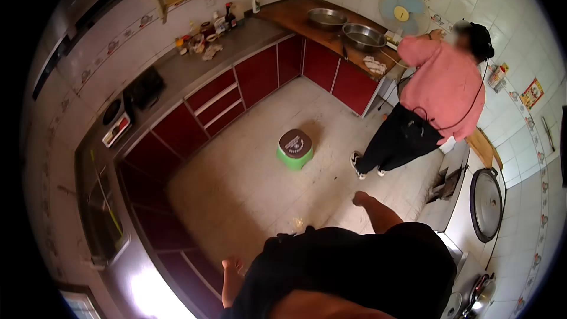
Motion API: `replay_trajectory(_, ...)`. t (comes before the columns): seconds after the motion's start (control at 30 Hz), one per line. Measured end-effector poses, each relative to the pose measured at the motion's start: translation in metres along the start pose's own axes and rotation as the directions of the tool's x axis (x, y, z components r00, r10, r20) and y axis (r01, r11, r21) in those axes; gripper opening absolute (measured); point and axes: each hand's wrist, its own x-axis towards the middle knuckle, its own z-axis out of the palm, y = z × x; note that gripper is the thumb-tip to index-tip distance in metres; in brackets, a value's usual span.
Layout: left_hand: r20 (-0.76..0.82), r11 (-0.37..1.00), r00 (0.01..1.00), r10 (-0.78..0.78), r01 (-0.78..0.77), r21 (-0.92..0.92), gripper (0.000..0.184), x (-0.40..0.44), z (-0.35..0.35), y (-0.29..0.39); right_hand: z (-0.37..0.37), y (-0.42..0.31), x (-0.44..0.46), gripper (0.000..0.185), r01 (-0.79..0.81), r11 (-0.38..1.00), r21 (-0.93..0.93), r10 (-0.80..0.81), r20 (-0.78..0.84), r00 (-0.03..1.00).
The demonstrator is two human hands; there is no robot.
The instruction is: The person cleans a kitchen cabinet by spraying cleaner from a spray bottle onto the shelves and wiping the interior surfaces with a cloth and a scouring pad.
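My left hand (232, 264) hangs low at the bottom left, beside the red cabinet fronts. Nothing visible sticks out of it, and its fingers are too small and dim to make out. My right hand (360, 198) reaches forward over the floor, with its fingers pointing away and partly hidden. It touches nothing that I can see. Ahead of both hands, apart from them, a green stool (295, 150) with a brown top stands on the floor. My black clothing fills the bottom middle.
A person in a pink top (443, 82) stands at the wooden counter (283, 9), near two metal basins (364, 36) and a fan (401, 13). Bottles (230, 18) line the left counter. A lidded wok (487, 204) sits at right. The sink (97, 212) is at left.
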Motion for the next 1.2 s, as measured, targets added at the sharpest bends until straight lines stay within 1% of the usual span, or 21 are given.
replay_trajectory(0.03,-0.018,0.999,0.999,-0.028,0.028,-0.031,0.016,0.009,-0.008,0.001,-0.036,-0.016,0.030,0.035,-0.056,0.996,0.071,0.052,0.062,0.997)
replay_trajectory(0.07,-0.032,0.997,0.998,-0.050,0.048,-0.066,0.016,0.021,-0.021,0.005,-0.035,-0.013,0.092,0.034,0.046,0.998,-0.032,-0.044,0.064,0.997)
replay_trajectory(0.13,-0.051,0.992,0.997,-0.063,0.057,-0.112,0.017,0.050,-0.042,0.006,-0.085,-0.048,0.139,0.030,0.097,0.992,0.082,-0.081,-0.188,0.979)
replay_trajectory(0.2,-0.064,0.991,0.997,-0.042,0.034,-0.128,0.017,0.085,-0.063,0.002,-0.158,-0.104,0.155,0.027,0.058,0.961,0.269,-0.018,-0.148,0.989)
replay_trajectory(0.23,-0.069,0.993,0.997,-0.023,0.015,-0.118,0.018,0.103,-0.076,-0.003,-0.164,-0.119,0.181,0.028,0.168,0.959,0.229,-0.096,-0.296,0.950)
replay_trajectory(0.3,-0.081,0.997,0.994,0.068,-0.070,-0.028,0.019,0.148,-0.110,-0.017,-0.184,-0.154,0.207,0.037,0.177,0.913,0.369,-0.050,-0.329,0.943)
replay_trajectory(0.4,-0.178,0.925,0.931,0.318,-0.263,0.275,0.019,0.223,-0.200,-0.033,-0.202,-0.189,0.221,0.047,0.108,0.963,0.248,-0.054,-0.217,0.975)
replay_trajectory(0.43,-0.134,0.936,0.988,0.076,-0.117,-0.333,0.016,0.249,-0.239,-0.040,-0.190,-0.187,0.238,0.054,0.064,0.965,0.256,-0.040,-0.098,0.994)
replay_trajectory(0.5,0.024,0.701,0.988,-0.152,0.125,-0.702,0.011,0.298,-0.297,-0.066,-0.166,-0.189,0.244,0.052,-0.112,0.974,0.199,0.114,0.005,0.994)
replay_trajectory(0.53,0.157,0.421,0.946,-0.284,0.270,-0.866,0.010,0.308,-0.353,-0.060,-0.161,-0.188,0.249,0.049,-0.165,0.964,0.210,0.154,0.068,0.986)
replay_trajectory(0.6,0.207,0.272,0.917,-0.342,0.307,-0.912,0.012,0.336,-0.442,-0.048,-0.146,-0.184,0.254,0.044,-0.257,0.929,0.267,0.221,0.158,0.962)
replay_trajectory(0.7,0.089,0.355,0.969,-0.233,0.170,-0.919,0.014,0.406,-0.532,-0.046,-0.171,-0.196,0.252,0.039,-0.383,0.844,0.376,0.306,0.249,0.919)
replay_trajectory(0.73,0.061,0.368,0.974,-0.217,0.140,-0.919,0.016,0.426,-0.554,-0.040,-0.166,-0.197,0.255,0.035,-0.345,0.844,0.410,0.314,0.144,0.938)
replay_trajectory(0.83,-0.006,0.381,0.990,-0.139,0.048,-0.923,0.022,0.475,-0.634,0.024,-0.175,-0.203,0.276,0.034,-0.424,0.824,0.376,0.334,0.284,0.899)
replay_trajectory(0.87,-0.012,0.372,0.995,-0.096,0.025,-0.928,0.025,0.488,-0.654,0.046,-0.177,-0.204,0.281,0.032,-0.553,0.712,0.434,0.389,0.412,0.824)
replay_trajectory(0.93,0.014,0.345,1.000,-0.011,0.017,-0.939,0.028,0.511,-0.674,0.086,-0.183,-0.197,0.300,0.031,-0.527,0.753,0.394,0.330,0.467,0.821)
replay_trajectory(1.0,0.061,0.328,0.996,0.065,0.037,-0.944,0.028,0.527,-0.701,0.127,-0.115,-0.175,0.354,0.031,-0.471,0.831,0.298,0.326,0.424,0.845)
replay_trajectory(1.1,0.139,0.519,0.974,0.180,0.026,-0.854,0.027,0.545,-0.720,0.155,-0.180,-0.175,0.390,0.029,-0.500,0.709,0.498,0.311,0.415,0.855)
replay_trajectory(1.13,0.139,0.542,0.975,0.171,0.025,-0.840,0.027,0.545,-0.736,0.155,-0.209,-0.177,0.416,0.034,-0.431,0.840,0.329,0.259,0.454,0.852)
replay_trajectory(1.17,0.134,0.556,0.975,0.175,0.014,-0.831,0.028,0.548,-0.752,0.165,-0.261,-0.189,0.415,0.041,-0.501,0.693,0.518,0.375,0.334,0.865)
replay_trajectory(1.2,0.133,0.568,0.974,0.184,0.005,-0.823,0.029,0.548,-0.765,0.178,-0.317,-0.195,0.415,0.047,-0.368,0.758,0.538,0.320,0.184,0.929)
